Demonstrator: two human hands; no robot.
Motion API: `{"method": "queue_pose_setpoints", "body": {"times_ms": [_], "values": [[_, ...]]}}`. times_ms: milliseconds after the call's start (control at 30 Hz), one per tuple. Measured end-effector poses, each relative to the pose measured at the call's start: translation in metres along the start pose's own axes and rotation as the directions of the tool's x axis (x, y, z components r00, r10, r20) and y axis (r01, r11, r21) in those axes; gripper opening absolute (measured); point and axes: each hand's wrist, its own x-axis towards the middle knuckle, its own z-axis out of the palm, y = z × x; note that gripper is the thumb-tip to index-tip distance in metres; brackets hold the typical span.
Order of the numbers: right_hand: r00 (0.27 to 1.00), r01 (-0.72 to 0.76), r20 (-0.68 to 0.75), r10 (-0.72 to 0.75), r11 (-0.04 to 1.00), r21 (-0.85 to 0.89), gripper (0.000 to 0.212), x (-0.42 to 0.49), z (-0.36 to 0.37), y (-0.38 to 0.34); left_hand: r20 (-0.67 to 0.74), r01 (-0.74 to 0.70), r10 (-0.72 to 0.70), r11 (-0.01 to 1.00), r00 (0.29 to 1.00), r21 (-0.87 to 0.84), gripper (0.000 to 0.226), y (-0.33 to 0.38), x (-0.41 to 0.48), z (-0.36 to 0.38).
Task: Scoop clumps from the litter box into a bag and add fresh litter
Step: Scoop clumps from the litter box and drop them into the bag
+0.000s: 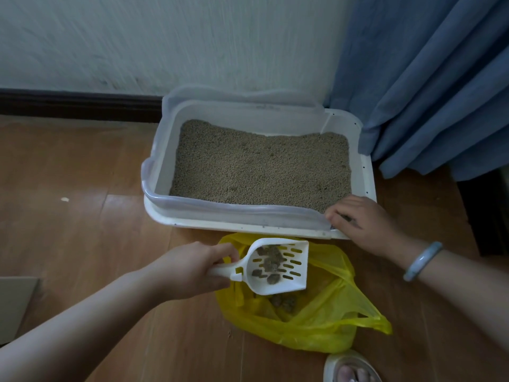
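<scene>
A white litter box (pixel 154 188) with a clear raised rim sits against the wall, filled with tan litter (pixel 261 166). My left hand (pixel 192 268) grips the handle of a white slotted scoop (pixel 294 271). Several dark clumps (pixel 268 264) lie in the scoop, which hangs over an open yellow plastic bag (pixel 325 321) on the floor in front of the box. More clumps (pixel 283 301) lie inside the bag. My right hand (pixel 358 219) holds the box's front right corner, fingers curled over the rim.
A blue curtain (pixel 429 78) hangs to the right of the box. A dark baseboard (pixel 77 104) runs along the white wall. The floor is wood. A slippered foot (pixel 349 368) shows at the bottom edge, and a flat cardboard piece (pixel 13 307) lies at the left.
</scene>
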Motion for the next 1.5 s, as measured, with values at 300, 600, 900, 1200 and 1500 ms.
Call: {"method": "queue_pose_setpoints", "body": {"times_ms": [300, 600, 900, 1200, 1500], "values": [[1.000, 0.017, -0.025, -0.017, 1.000, -0.006, 0.054, 0.000, 0.002, 0.002, -0.025, 0.026, -0.028, 0.996, 0.999, -0.080, 0.014, 0.006, 0.002, -0.001], [0.999, 0.028, -0.032, -0.028, 1.000, -0.013, 0.055, -0.001, 0.003, 0.003, -0.113, 0.112, -0.120, 0.991, 0.986, -0.072, 0.024, 0.004, 0.002, 0.005], [0.999, 0.006, -0.031, -0.007, 0.999, -0.040, 0.048, 0.000, 0.002, 0.001, -0.222, 0.138, -0.140, 0.990, 0.965, -0.026, 0.039, 0.014, 0.002, 0.007], [0.999, 0.014, -0.030, -0.015, 1.000, -0.023, 0.057, 0.000, 0.001, -0.001, -0.249, 0.124, -0.114, 0.992, 0.962, 0.025, 0.042, 0.017, 0.001, 0.008], [1.000, 0.013, -0.020, -0.013, 1.000, -0.011, 0.051, 0.000, -0.001, -0.003, -0.181, -0.028, -0.015, 0.973, 0.983, -0.230, 0.040, 0.014, -0.003, -0.012]]}}
